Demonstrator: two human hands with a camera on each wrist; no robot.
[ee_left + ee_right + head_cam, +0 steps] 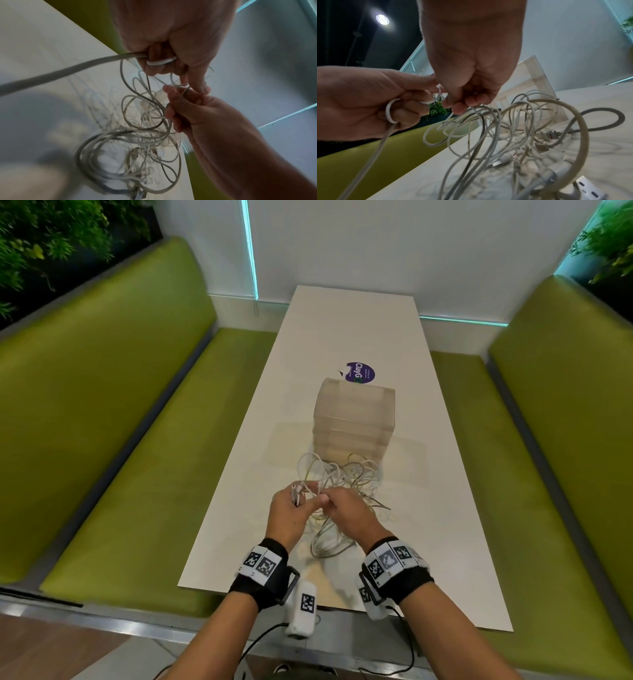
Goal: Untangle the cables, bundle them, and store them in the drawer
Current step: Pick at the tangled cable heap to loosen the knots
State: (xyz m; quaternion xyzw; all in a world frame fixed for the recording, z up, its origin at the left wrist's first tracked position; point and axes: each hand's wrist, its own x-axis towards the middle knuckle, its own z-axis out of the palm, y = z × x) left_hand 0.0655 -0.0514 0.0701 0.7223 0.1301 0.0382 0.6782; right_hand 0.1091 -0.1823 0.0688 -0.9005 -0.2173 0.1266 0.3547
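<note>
A tangle of white and grey cables (342, 477) lies on the white table (445, 508), just in front of a translucent plastic drawer unit (354, 419). Both hands meet above the near side of the tangle. My left hand (301, 498) grips a white cable (390, 113) looped round its curled fingers, and a thick strand trails away from it. My right hand (327, 501) pinches a thin strand (181, 89) right beside the left thumb. Several plugs (505, 158) show in the heap. The drawers look closed.
Green bench seats (120, 440) run along both long sides of the table. A purple round sticker (359, 372) lies behind the drawer unit. A white charger block (590, 189) sits at the tangle's near edge. Plants stand in the upper corners.
</note>
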